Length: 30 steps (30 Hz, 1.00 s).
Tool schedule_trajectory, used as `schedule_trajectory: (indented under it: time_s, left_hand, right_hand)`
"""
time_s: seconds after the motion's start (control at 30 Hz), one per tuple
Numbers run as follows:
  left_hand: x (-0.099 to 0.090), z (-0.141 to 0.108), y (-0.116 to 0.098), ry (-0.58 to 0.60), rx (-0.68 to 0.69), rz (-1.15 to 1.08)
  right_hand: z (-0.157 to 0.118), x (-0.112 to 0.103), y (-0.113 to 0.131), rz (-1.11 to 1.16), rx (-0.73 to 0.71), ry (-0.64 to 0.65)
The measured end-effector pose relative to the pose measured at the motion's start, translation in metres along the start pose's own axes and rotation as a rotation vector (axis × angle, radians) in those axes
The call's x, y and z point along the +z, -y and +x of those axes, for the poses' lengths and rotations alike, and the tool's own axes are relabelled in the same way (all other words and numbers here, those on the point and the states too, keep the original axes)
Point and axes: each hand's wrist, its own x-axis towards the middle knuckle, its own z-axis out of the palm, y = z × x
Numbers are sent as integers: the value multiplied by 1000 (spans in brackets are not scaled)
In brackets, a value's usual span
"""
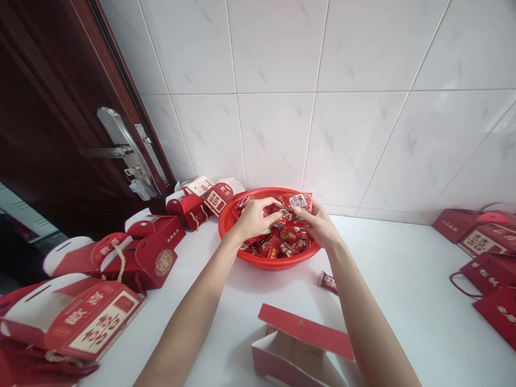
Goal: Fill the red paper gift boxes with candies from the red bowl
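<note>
A red plastic basket (274, 264) holds a heap of red-wrapped candies (282, 242), and both my hands are over it. My left hand (253, 219) comes in from the left, thumb and index finger closed on a small wrapped candy (286, 213). On the right side, my right hand (322, 226) grips a flat red candy packet (300, 202) with a white picture on it, thumb on the front. The packet's lower part overlaps the other candies. Nearer to me stands a red paper box (282, 357) with its lid up, partly cut off by the frame's lower edge.
One loose wrapped candy (326, 281) lies beside my right forearm. Several red gift boxes (97, 317) with rope handles line the left, and more boxes (484, 242) stand at the right edge. Behind the white table (387, 269) rises a tiled wall (278, 134); a dark door (60, 80) is at left.
</note>
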Motion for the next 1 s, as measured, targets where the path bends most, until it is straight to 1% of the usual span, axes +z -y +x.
schedule_trajectory:
  time_s: [0.1, 0.23, 0.3, 0.4, 0.47, 0.5, 0.53, 0.6, 0.67, 0.7, 0.77, 0.8, 0.87, 0.93, 1.0]
  left_hand:
    - [1, -2, -1, 20, -32, -14]
    - [3, -1, -3, 57, -67, -121]
    - [2, 1, 0, 76, -66, -192]
    - [-5, 3, 12, 72, -89, -251]
    - [-15, 1, 23, 72, -147, -172]
    - [-21, 0, 29, 92, -183, -88]
    - [-26, -2, 34, 139, -225, 5]
    - [-33, -5, 41, 304, -337, 186]
    - [-34, -8, 42, 449, -444, 341]
    - [-32, -9, 41, 483, -482, 402]
    - [-26, -9, 37, 481, -522, 474]
    - [-22, -9, 34, 469, -531, 490]
    - [-17, -8, 31, 484, -541, 509]
    - [-15, -8, 32, 518, -537, 516]
    - [-17, -8, 35, 535, -533, 484]
  right_hand:
    - [-1, 0, -1, -33, -31, 17]
    - [-2, 2, -1, -78, -48, 56]
    - [-2, 4, -2, -78, -35, 27]
    - [1, 3, -3, -8, -27, -91]
    - [2, 2, -3, 51, -22, -175]
    - [3, 2, -3, 73, -16, -202]
    - [3, 2, -3, 85, -10, -217]
    - [4, 2, -3, 93, 2, -217]
    - [3, 2, -3, 92, 12, -203]
    - [3, 2, -3, 91, 13, -199]
    - [3, 3, -3, 87, 7, -198]
    - [3, 3, -3, 84, 4, -197]
    - [2, 3, -3, 78, 0, -189]
    - [2, 3, -2, 79, 3, -177]
    - [2, 4, -2, 81, 6, -179]
